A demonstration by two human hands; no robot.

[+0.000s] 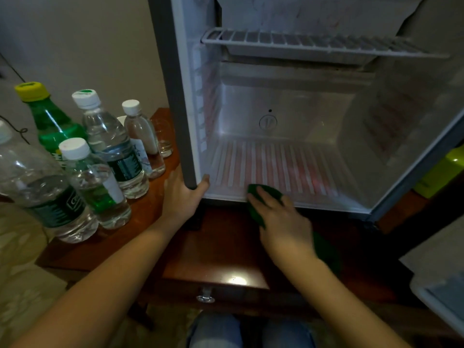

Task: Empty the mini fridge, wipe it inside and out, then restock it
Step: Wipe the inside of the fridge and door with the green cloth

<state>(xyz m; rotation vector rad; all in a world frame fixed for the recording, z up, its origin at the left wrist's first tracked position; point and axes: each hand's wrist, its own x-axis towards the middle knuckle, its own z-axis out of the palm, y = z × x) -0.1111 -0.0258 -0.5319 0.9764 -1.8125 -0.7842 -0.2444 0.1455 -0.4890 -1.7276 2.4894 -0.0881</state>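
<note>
Head view: L hand (184, 194) grips fridge (178, 121) edge, R hand (282, 218) fingers (262, 198) flat on cloth (255, 214).

Wide open here: the mini fridge (288, 101) offers free passage between the wire shelf (313, 43) up top and the ribbed floor (276, 167). The left is tight, with bottles (110, 144) crowding the table (221, 247) beside the fridge wall and the left hand (184, 194) gripping that front edge.

Reddish wooden table (221, 247) under the open mini fridge (288, 101), bottles (110, 136) and a glass (164, 143) at left.
</note>
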